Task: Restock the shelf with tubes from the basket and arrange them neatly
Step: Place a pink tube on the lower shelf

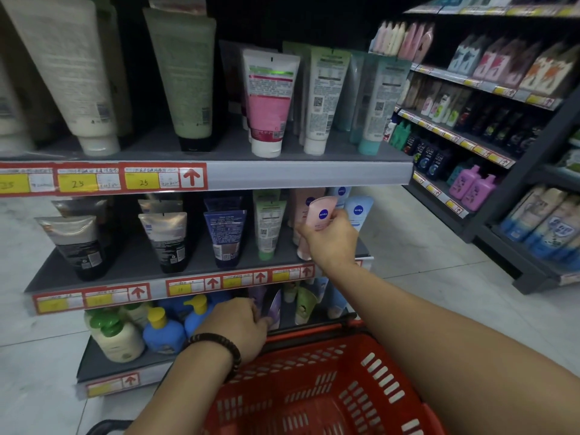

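Observation:
My right hand (329,238) grips a pink tube (321,213) with a blue round logo, holding it upright at the right end of the middle shelf (131,262), among other pink and pale blue tubes (357,211). My left hand (238,329) reaches to the bottom shelf and touches a purple tube (273,306) with its fingertips; whether it grips that tube is hidden. The red basket (317,387) sits below my arms, and its visible inside shows no tubes.
The top shelf (298,174) carries large white, green and pink tubes. Blue and cream pump bottles (163,331) stand at the left of the bottom shelf. A second rack (489,146) of bottles and packets runs along the right, across a tiled aisle floor (417,246).

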Demonstrator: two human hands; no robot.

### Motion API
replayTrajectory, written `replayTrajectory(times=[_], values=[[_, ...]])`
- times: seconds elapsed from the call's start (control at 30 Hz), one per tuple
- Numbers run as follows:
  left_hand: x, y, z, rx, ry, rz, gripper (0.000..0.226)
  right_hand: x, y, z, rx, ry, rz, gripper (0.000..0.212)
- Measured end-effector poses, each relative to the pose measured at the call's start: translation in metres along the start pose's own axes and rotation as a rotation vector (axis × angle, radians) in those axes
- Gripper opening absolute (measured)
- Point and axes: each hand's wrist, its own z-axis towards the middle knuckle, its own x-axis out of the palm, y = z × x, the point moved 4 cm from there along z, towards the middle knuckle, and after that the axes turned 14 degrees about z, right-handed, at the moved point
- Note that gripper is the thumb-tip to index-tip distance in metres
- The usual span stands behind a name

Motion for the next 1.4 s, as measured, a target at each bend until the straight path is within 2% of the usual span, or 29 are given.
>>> replayTrajectory(times=[0.13,0.33,0.43,0.7,0.9,1.3,1.4], values=[[0.004,0.004,-0.002,-0.01,0.028,0.063,0.037,0.006,-0.009,-0.001,0.019,-0.039,-0.048,0.058],[0.008,0.009,-0.007,-0.024,0.129,0.124,0.046,0.007,0.001,0.003,0.09,-0.005,-0.046,0.056],[0.005,0.015,-0.003,-0.025,0.099,0.131,0.05,0.005,0.005,0.004,0.113,0.0,-0.03,0.051],[0.012,0.017,-0.003,-0.021,0.121,0.163,0.051,0.013,0.0,-0.003,0.088,0.018,-0.137,0.066],[0.01,0.021,-0.002,-0.026,0.105,0.162,0.052,0.016,-0.007,-0.002,0.096,0.036,-0.215,0.065],[0.008,0.02,-0.002,-0.022,0.114,0.189,0.05,0.019,-0.005,-0.013,0.1,-0.02,-0.148,0.073],[0.007,0.019,-0.003,-0.019,0.106,0.192,0.05,0.015,0.003,-0.03,0.005,-0.095,-0.122,0.055]])
